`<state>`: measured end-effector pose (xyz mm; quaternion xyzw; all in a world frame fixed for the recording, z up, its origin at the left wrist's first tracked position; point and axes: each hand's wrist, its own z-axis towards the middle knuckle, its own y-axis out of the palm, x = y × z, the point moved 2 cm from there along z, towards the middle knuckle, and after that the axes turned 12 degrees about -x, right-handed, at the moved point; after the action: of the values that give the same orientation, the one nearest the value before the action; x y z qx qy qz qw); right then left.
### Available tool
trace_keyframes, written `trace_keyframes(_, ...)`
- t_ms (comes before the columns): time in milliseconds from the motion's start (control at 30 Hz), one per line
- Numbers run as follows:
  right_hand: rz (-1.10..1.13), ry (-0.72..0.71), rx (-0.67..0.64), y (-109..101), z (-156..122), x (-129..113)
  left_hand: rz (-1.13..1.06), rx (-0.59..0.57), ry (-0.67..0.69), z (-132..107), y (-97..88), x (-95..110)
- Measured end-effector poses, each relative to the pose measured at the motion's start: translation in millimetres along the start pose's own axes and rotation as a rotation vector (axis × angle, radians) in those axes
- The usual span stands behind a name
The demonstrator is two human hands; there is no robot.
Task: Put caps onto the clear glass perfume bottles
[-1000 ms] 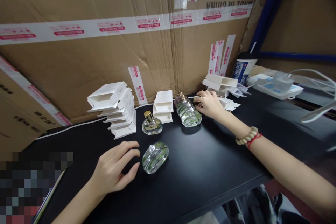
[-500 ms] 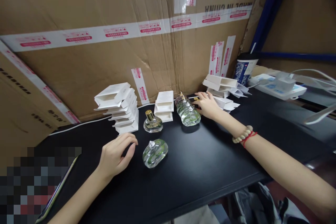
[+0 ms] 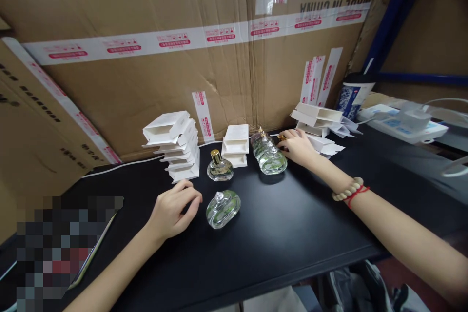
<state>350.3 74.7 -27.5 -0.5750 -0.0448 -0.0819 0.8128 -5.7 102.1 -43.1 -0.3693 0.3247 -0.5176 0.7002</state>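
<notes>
So we've got our left hand [image 3: 177, 209] low over the black bench [image 3: 278, 248], fingers loosely curled, thumb reaching forward, a gap between them and nothing in the grip that we can see. Just beyond the fingertips, not touching, is a clear glass bottle [image 3: 224, 210] with green showing through and a bare clear nub on top. Behind that one stands a gold-capped bottle [image 3: 220, 169], upright, kinda by itself. Our right hand [image 3: 297, 148] is further back, fingers bent down around some gold-coloured bits [image 3: 281, 137] right next to a row of bottles [image 3: 272, 162], which stand one behind another with the front one showing green. The fingers hide most of those bits, so honestly we can't tell if that hand is actually gripping any. We're wearing a beaded bracelet [image 3: 348, 190] and a red string [image 3: 357, 196] on that wrist. White boxes everywhere too: a tall stack [image 3: 183, 148] behind our left hand, a short stack [image 3: 236, 144] between the gold-capped bottle and the row, and a messy pile [image 3: 318, 117] just past our right hand. Back right there's a lidded cup [image 3: 353, 96] with a straw near a white power strip [image 3: 398, 124], and big taped cardboard [image 3: 146, 0] walls off the back.
</notes>
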Motion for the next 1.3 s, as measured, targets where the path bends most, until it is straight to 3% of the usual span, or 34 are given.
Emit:
trace_keyframes(167,0.032,0.020,0.052,-4,-1,-1,-0.051,-0.094,0.054,-1,7.3,-1)
trace_keyframes(267,0.070,0.116,0.145,-12,-3,0,-0.047,-0.119,0.046,-1,9.2,-2)
trace_keyframes(400,0.287,0.214,0.415,-26,-6,-3,-0.136,-0.173,0.002,2,11.6,0)
trace_keyframes(500,0.481,0.048,0.645,-36,-10,-15,-0.253,-0.158,0.017,4,14.7,5)
trace_keyframes(567,0.514,-0.125,0.697,-40,-14,-31,-0.280,-0.114,0.031,4,17.0,9)
trace_keyframes(667,0.560,-0.368,0.672,-43,-23,-58,-0.302,-0.062,0.014,5,20.1,16)
trace_keyframes(800,0.892,-0.555,0.417,-43,-34,-88,-0.366,-0.042,-0.022,7,23.5,23)
trace_keyframes(967,1.184,-0.623,0.158,-41,-44,-110,-0.393,-0.146,-0.086,7,28.1,24)
trace_keyframes(1133,1.198,-0.634,0.106,-40,-47,-117,-0.452,-0.202,-0.063,5,29.0,24)
trace_keyframes(1300,1.212,-0.598,0.090,-38,-47,-118,-0.326,-0.228,-0.065,5,28.1,27)
